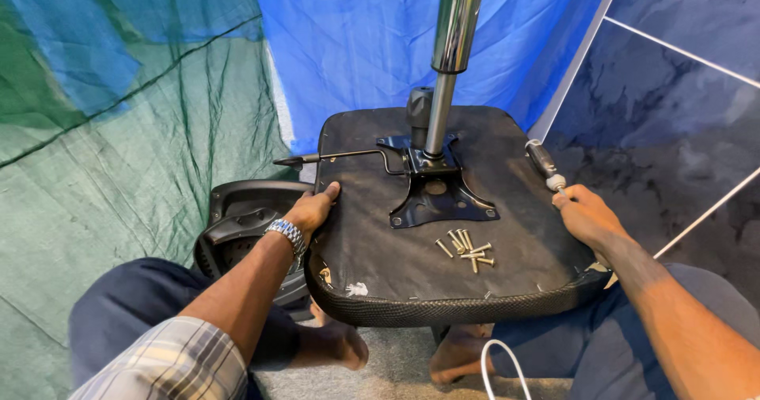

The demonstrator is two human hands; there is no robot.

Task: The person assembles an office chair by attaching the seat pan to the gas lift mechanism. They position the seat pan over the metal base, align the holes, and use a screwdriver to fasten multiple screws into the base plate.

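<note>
Seat base (507,269) upside down, left hand (310,210) and right hand (584,214) fingers grasping its edges

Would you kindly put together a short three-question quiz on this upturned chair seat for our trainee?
1. True or false: the left hand grips the seat by its edge.
2. Where do the loose screws lie? A) on the floor B) on the seat's underside, near the black mounting plate C) in the right hand
3. Name the tool at the right hand's fingertips.

Key:
1. True.
2. B.
3. A screwdriver, lying on the seat's right edge.
</note>
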